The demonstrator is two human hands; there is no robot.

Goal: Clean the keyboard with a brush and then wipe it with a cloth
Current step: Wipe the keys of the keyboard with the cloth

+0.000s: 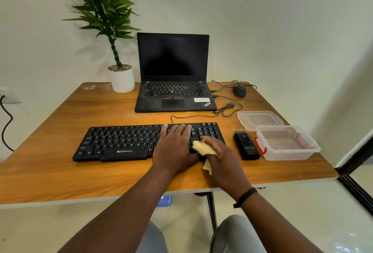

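Wooden desk [60,172]: left hand [173,147] flat on keyboard [121,141], right hand [220,151] fingers grasping cloth [201,148].

Bare forearms, no sleeves in view; a black band [245,197] circles the right wrist, and light grey trousers [238,234] cover both knees at the frame's bottom edge.

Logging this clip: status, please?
Left hand flat on keyboard. Right hand grips cloth, wiping right end. Brush lies aside; nothing obstructing.
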